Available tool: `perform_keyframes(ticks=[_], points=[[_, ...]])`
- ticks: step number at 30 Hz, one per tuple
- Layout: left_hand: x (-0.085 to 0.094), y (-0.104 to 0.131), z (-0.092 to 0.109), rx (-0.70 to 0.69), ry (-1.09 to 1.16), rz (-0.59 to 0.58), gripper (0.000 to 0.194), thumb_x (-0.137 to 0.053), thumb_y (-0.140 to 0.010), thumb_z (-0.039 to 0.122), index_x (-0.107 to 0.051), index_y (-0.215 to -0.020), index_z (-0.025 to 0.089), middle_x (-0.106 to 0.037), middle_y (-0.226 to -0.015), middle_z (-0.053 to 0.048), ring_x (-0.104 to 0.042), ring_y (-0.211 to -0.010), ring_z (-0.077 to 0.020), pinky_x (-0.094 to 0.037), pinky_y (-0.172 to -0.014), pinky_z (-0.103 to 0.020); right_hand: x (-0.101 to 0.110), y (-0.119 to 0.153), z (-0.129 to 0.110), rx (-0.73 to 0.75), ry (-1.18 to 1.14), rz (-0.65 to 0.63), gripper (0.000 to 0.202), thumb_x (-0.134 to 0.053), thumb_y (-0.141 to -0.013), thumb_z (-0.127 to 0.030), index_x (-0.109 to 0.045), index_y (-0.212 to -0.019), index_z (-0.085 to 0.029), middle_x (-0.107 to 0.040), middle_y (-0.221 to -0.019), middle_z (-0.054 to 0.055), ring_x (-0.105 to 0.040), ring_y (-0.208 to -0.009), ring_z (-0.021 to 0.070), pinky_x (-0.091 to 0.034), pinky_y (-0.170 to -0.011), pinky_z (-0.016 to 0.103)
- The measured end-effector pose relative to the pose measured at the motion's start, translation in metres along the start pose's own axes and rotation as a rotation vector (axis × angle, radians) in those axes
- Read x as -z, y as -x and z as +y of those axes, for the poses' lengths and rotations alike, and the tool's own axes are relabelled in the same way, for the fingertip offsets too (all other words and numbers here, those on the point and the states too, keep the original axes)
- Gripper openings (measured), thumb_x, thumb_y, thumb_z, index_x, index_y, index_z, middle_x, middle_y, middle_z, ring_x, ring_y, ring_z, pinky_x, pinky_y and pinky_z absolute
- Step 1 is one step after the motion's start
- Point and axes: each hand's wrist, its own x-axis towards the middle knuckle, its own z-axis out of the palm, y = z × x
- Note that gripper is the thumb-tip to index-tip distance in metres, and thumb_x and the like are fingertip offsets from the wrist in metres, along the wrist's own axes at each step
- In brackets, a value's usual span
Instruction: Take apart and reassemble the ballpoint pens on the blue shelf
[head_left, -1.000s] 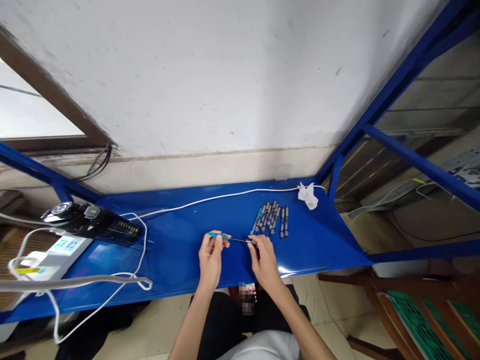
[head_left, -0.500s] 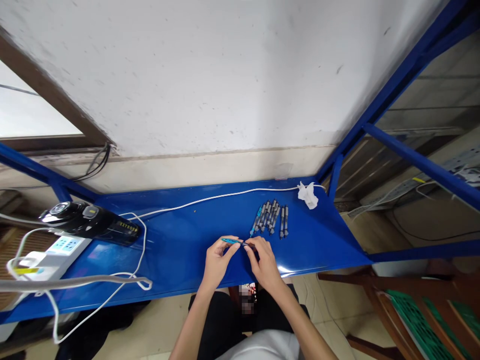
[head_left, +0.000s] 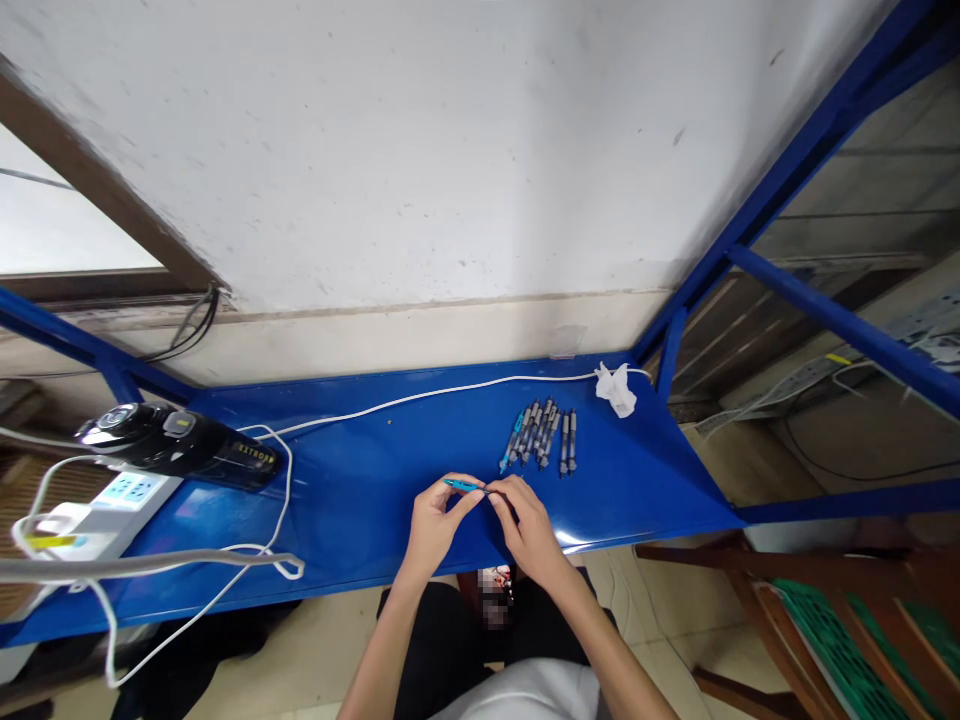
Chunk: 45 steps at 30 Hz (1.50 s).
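Between my two hands, above the front part of the blue table (head_left: 360,500), is a blue pen (head_left: 462,485). My left hand (head_left: 437,510) pinches its blue barrel between thumb and fingers. At the pen's dark right end, the fingertips of my right hand (head_left: 523,515) are closed on it; they partly hide that end. Just beyond my right hand lies a row of grey and clear pens (head_left: 541,432), side by side. A second blue pen (head_left: 514,440) lies at the left of that row.
A white cable (head_left: 420,398) runs along the back of the table to a crumpled white tissue (head_left: 616,390). At left, a black bottle (head_left: 187,445) lies near a white power strip (head_left: 127,510) with looped cables. Blue frame bars (head_left: 750,215) rise at the right.
Both hands stay in nearly the same place with the pen between them. The right fingers shift slightly at its dark end.
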Motion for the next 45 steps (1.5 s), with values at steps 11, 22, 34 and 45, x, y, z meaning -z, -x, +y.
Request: perform_keyframes(ticks=[11, 22, 34, 45], points=[[-0.0014, -0.0001, 0.005, -0.011, 0.004, -0.027, 0.021, -0.084, -0.096, 0.041, -0.085, -0.1, 0.02, -0.083, -0.106, -0.011, -0.078, -0.104, -0.0276, -0.06, -0.1, -0.039, -0.0022, 0.0018, -0.0013, -0.009, 0.026, -0.007, 0.017, -0.049, -0.116, -0.028, -0.062, -0.127, -0.026, -0.072, -0.114, 0.009, -0.069, -0.105, 0.0252, -0.057, -0.094, 0.041], [-0.0004, -0.0005, 0.0052, -0.026, -0.017, -0.03, 0.018, -0.086, -0.095, 0.039, -0.086, -0.099, 0.021, -0.083, -0.104, -0.01, -0.078, -0.101, -0.0268, -0.06, -0.096, -0.037, 0.0005, 0.0008, -0.0002, 0.014, -0.058, -0.017, 0.021, -0.045, -0.118, -0.028, -0.066, -0.122, -0.027, -0.073, -0.112, 0.008, -0.071, -0.104, 0.0238, -0.057, -0.093, 0.038], [0.0006, -0.0008, 0.0083, -0.032, 0.008, -0.022, 0.019, -0.086, -0.095, 0.039, -0.087, -0.1, 0.021, -0.083, -0.105, -0.011, -0.078, -0.102, -0.0274, -0.06, -0.097, -0.038, 0.0034, -0.0026, -0.0042, -0.007, -0.099, -0.042, 0.025, -0.045, -0.118, -0.029, -0.067, -0.128, -0.027, -0.072, -0.115, 0.009, -0.071, -0.106, 0.0239, -0.058, -0.096, 0.039], [0.0011, -0.0006, 0.0072, -0.038, 0.02, -0.028, 0.015, -0.086, -0.095, 0.037, -0.088, -0.1, 0.022, -0.083, -0.105, -0.011, -0.077, -0.104, -0.0274, -0.06, -0.098, -0.038, 0.0021, -0.0021, -0.0017, -0.036, -0.093, -0.036, 0.02, -0.047, -0.118, -0.03, -0.067, -0.12, -0.026, -0.072, -0.105, 0.005, -0.07, -0.095, 0.0208, -0.055, -0.089, 0.034]])
